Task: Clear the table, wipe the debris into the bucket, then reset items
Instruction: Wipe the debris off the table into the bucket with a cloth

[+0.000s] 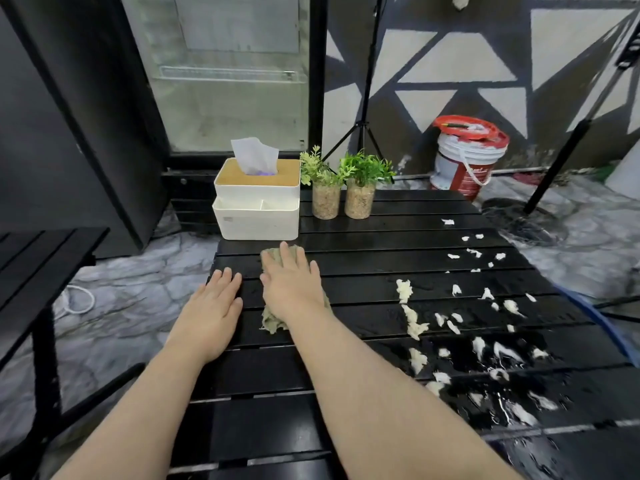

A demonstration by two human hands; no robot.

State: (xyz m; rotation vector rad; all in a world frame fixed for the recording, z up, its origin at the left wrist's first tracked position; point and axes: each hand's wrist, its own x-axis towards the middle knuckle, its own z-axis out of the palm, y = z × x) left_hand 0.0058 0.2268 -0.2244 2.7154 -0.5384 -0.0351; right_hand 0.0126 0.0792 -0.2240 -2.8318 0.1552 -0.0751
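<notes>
Head view: cloth [273,321] mostly hidden under flat right hand [292,284].

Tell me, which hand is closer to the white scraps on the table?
Right. The right hand, flat on the cloth, lies just left of the scraps. The left hand rests further left, at the table edge.

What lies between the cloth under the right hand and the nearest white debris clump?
Nothing: in the head view, only bare, wet-looking black table slats run from the cloth under the right hand to the nearest debris clump.
</notes>
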